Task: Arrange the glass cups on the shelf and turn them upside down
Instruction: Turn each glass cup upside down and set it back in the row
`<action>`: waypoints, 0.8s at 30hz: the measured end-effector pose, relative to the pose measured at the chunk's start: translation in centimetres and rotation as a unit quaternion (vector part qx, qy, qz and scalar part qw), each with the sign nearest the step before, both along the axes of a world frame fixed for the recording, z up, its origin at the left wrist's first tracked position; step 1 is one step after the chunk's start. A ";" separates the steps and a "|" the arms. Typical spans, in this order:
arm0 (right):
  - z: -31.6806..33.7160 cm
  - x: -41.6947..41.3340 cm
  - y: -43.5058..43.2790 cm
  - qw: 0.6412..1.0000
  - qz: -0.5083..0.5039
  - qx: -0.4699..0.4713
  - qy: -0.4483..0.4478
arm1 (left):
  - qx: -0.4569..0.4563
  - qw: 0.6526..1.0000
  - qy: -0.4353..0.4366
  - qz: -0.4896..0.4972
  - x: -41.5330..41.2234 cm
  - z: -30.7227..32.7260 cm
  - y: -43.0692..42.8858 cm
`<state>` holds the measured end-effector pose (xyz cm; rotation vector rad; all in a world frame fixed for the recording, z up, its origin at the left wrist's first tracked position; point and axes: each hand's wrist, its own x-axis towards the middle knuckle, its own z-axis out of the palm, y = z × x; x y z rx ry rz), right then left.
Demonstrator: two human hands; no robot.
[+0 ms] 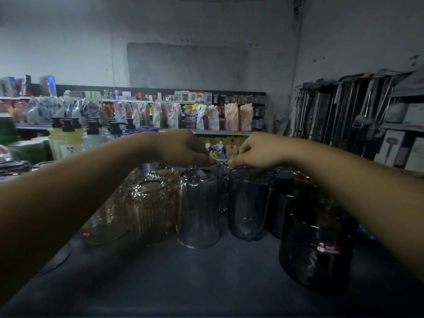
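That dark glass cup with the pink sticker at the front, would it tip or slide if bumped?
The dark glass cup looks wide and squat, so it would probably slide along the smooth shelf rather than tip. Being glass, it likely chips easily against neighbouring cups.

I see a dark shelf point(206, 278), amber glass cups point(151, 210) left, clear cups point(198, 210) centre, smoky cups point(314, 249) right.

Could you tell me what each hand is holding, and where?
Both hands, left hand and right hand, pinch something at a back glass cup; the hold is unclear.
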<state>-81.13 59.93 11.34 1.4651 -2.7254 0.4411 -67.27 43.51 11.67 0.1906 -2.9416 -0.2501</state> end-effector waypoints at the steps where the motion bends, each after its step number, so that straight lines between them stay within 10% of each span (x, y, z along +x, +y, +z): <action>1: 0.0 0.1 0.4 1.000 0.014 0.001 0.006 | 0.003 1.000 -0.005 -0.008 0.5 0.1 0.1; 24: -0.6 2.5 5.6 0.994 0.096 -0.012 0.041 | 0.037 0.999 0.014 -0.004 4.0 -1.6 0.2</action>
